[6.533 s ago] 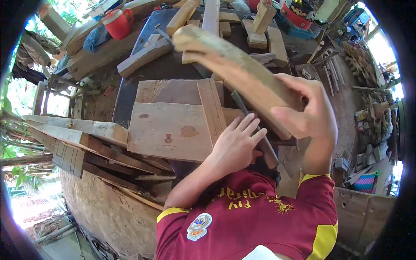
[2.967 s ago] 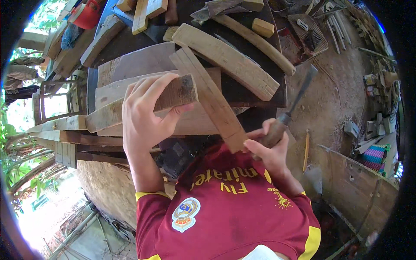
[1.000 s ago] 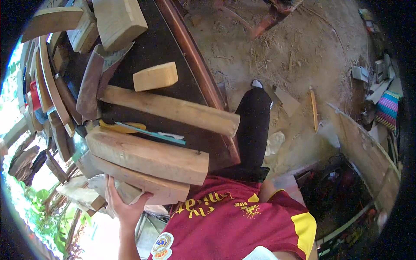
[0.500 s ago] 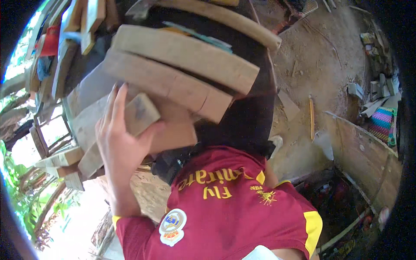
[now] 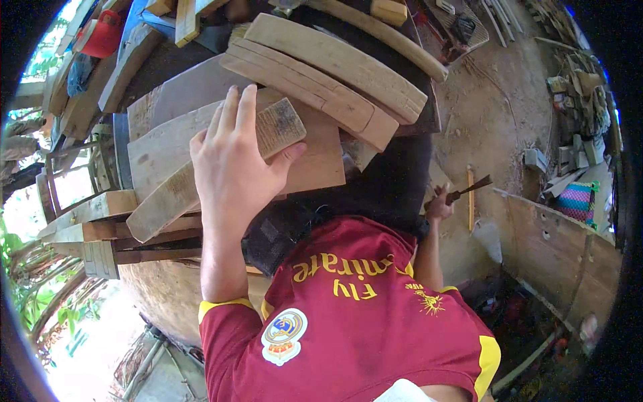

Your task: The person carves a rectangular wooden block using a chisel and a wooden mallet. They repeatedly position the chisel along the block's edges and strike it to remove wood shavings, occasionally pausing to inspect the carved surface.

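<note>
Dark table (image 5: 368, 48): largely covered with cut timber.
Flat boards (image 5: 167, 137): laid overlapping on the near left part of the table.
Curved beam (image 5: 335, 61): laid slantwise, with a line-marked beam (image 5: 305, 84) placed just beside its near side.
Wooden block (image 5: 167, 201): slanted over the flat boards; contact with them cannot be told.
Left hand (image 5: 231, 151): laid across the wooden block, which is gripped between wide-set fingers and thumb.
Right hand (image 5: 439, 204): held out over the floor, fingers curled around a handle.
Chisel (image 5: 470, 189): held in the right hand, blade pointed rightward.
</note>
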Demonstrator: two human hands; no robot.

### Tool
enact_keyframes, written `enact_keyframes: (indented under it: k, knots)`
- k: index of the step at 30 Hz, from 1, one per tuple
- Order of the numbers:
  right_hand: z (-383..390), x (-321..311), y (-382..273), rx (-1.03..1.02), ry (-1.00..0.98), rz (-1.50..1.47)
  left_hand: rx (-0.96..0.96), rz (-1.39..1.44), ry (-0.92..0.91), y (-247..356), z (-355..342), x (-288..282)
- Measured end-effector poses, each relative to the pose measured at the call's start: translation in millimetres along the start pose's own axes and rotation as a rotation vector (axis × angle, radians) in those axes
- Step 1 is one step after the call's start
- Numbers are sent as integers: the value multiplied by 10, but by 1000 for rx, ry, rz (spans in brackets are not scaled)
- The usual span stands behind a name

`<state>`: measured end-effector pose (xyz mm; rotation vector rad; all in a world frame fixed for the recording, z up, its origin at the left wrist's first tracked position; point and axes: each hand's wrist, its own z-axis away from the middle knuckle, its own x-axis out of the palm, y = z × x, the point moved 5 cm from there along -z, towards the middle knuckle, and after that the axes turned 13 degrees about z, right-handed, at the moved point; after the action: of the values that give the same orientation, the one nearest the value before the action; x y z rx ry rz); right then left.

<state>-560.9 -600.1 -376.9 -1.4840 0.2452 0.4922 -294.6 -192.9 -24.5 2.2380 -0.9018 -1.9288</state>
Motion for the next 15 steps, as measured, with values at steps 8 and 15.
enact_keyframes:
  k: [8,15]
  knots:
    - [73,454,-2197,-357,-189,-85,44,163,-23,-42,42,-79]
    - [1233,422,-3073,-530,-765,-210,124,231,-103,-8,157,-148]
